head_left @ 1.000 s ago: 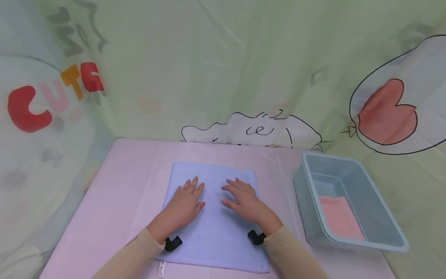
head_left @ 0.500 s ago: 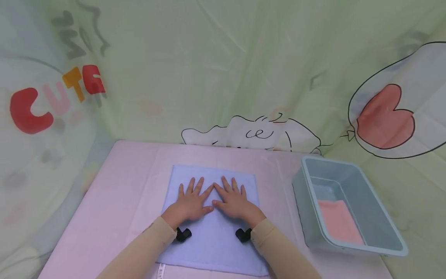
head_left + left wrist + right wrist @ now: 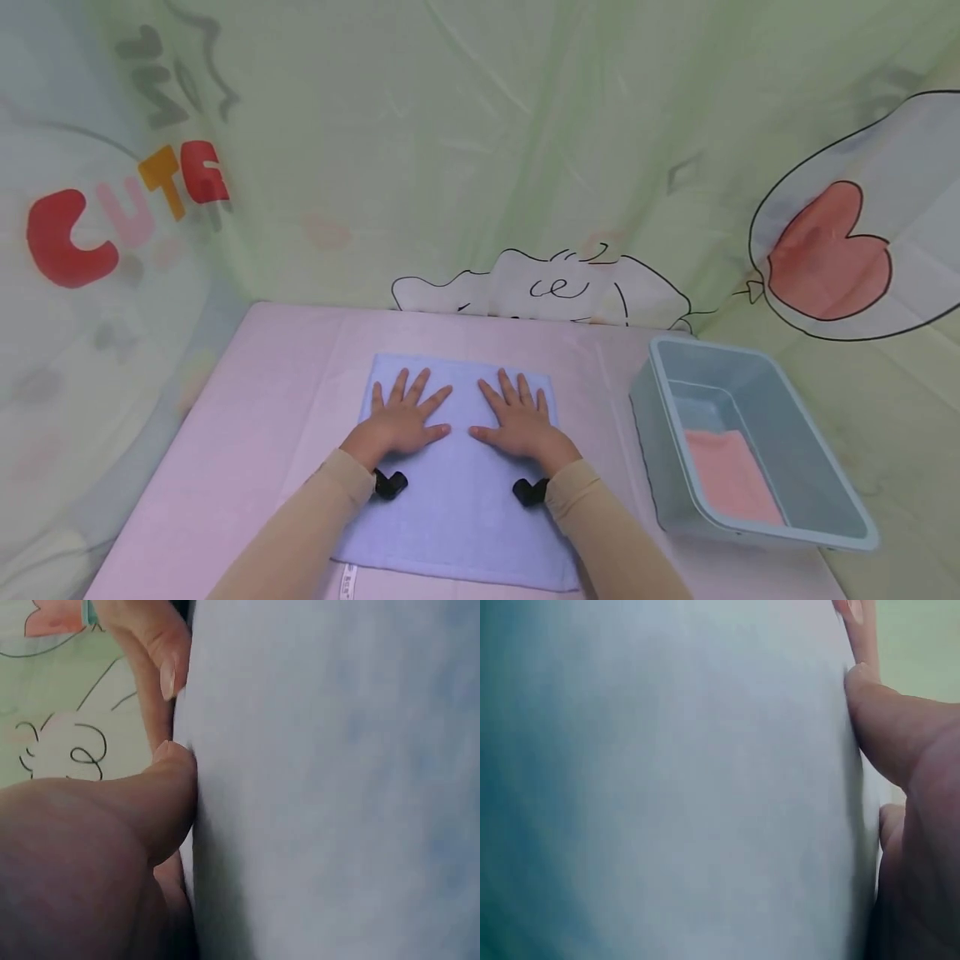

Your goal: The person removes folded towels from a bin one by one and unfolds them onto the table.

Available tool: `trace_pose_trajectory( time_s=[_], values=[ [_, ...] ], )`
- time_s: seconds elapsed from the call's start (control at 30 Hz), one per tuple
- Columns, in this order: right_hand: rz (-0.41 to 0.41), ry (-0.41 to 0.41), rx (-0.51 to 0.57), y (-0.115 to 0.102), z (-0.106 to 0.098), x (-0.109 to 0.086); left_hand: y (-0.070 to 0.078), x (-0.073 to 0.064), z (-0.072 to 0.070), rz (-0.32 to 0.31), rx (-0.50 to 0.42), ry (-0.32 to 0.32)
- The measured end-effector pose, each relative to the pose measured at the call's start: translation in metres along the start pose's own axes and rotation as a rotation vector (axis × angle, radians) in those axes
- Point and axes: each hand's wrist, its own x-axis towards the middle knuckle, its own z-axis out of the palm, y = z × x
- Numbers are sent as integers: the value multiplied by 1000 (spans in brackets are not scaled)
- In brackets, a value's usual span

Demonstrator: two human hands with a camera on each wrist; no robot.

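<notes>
A light blue-purple towel (image 3: 465, 517) lies spread flat on the pink-covered table. On its left upper part rests my left hand (image 3: 401, 423), palm down with fingers spread. My right hand (image 3: 521, 421) lies the same way on the right upper part, its thumb pointing toward the left thumb across a small gap. In the left wrist view the left thumb (image 3: 161, 799) touches the cloth, with fingers of the other hand beyond it. The right wrist view has the right thumb (image 3: 885, 724) against the towel. A white label (image 3: 347, 582) sticks out at the towel's lower left.
To the right stands a grey-blue plastic basin (image 3: 667, 450) with a folded pink cloth (image 3: 731, 475) inside. A printed curtain (image 3: 450, 150) hangs behind and beside the pink tabletop (image 3: 255, 417). Small black wrist cameras (image 3: 390, 485) show below the hands.
From above the towel, both hands came down onto it and toward each other until the index fingertips met. Since then they have slid apart, left hand leftward, right hand rightward.
</notes>
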Motion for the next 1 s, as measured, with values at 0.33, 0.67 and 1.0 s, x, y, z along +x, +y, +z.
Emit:
trace_pose_trajectory(
  time_s=[0.33,0.67,1.0],
  values=[
    [55,18,-26,16,-10,2,-15,5,-12,-55,-43,-23],
    [74,-18,-10,24,-13,6,-29,13,-13,-54,-80,-6],
    [75,-19,28,28,-20,14,-30,16,-21,-91,-105,-1]
  ],
)
